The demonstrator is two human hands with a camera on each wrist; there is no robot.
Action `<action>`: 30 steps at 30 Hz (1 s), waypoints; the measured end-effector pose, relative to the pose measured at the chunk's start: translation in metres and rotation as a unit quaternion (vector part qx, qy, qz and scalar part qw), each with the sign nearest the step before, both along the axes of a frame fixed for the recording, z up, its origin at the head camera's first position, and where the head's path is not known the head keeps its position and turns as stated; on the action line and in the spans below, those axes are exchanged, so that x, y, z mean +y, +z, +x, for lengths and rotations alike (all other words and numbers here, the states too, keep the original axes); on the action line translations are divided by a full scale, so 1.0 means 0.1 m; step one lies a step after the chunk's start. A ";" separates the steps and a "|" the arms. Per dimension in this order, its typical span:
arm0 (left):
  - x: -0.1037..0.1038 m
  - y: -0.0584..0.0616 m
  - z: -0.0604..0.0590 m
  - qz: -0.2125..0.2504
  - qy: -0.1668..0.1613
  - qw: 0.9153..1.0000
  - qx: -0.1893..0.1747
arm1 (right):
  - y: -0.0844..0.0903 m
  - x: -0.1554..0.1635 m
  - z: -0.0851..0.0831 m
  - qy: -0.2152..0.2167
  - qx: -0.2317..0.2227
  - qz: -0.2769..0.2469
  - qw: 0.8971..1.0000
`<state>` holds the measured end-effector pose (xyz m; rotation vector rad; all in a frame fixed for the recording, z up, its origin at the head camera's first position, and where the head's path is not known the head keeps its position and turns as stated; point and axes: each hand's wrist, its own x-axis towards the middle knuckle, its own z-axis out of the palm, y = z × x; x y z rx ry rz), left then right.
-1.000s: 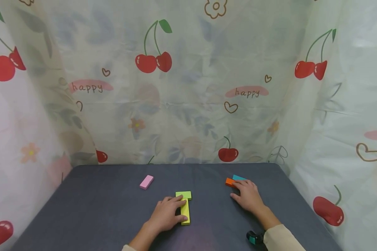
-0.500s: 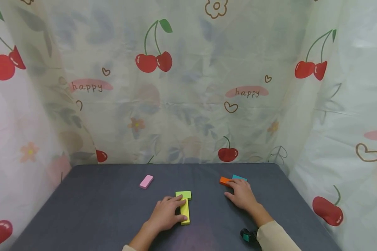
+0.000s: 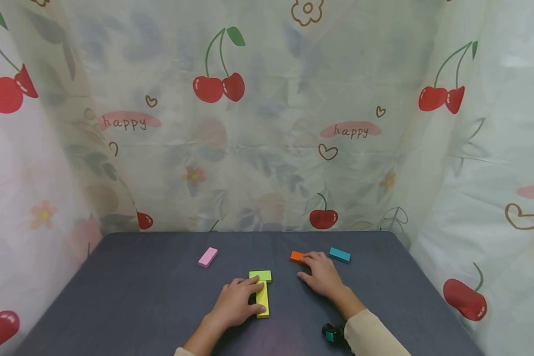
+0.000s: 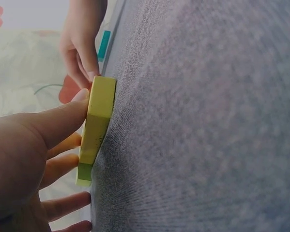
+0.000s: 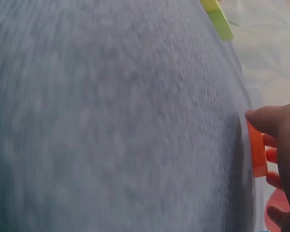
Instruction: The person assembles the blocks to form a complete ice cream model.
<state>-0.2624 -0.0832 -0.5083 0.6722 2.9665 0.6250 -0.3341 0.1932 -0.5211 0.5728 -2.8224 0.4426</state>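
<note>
On the dark grey table (image 3: pixel 138 296) my left hand (image 3: pixel 237 302) grips a yellow block (image 3: pixel 262 299) that lies lengthwise, thumb on one long side and fingers on the other. In the left wrist view the same yellow block (image 4: pixel 99 121) sits between thumb and fingers. A green block (image 3: pixel 260 276) lies across its far end, so the two form a T. My right hand (image 3: pixel 321 275) holds an orange block (image 3: pixel 297 256) flat on the table, to the right of the T. In the right wrist view the orange block (image 5: pixel 256 150) is between thumb and fingers.
A teal block (image 3: pixel 339 255) lies alone to the right of my right hand. A pink block (image 3: pixel 207 257) lies to the far left of the T. Cherry-print curtains close in the table on three sides. A small dark device (image 3: pixel 331 333) is at my right wrist.
My right hand has slid the orange block leftward, away from the teal block and toward the green and yellow blocks. The left hand has stayed on the yellow block.
</note>
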 end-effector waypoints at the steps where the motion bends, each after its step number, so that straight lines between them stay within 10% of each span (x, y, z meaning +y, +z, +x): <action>1: 0.00 0.00 0.00 0.000 0.000 1.000 -0.002 | 0.00 -0.02 0.00 0.002 -0.001 0.001 1.000; 30: 0.01 0.03 0.02 -0.002 0.002 1.000 -0.017 | 0.03 -0.62 0.04 0.052 -0.007 -0.024 0.998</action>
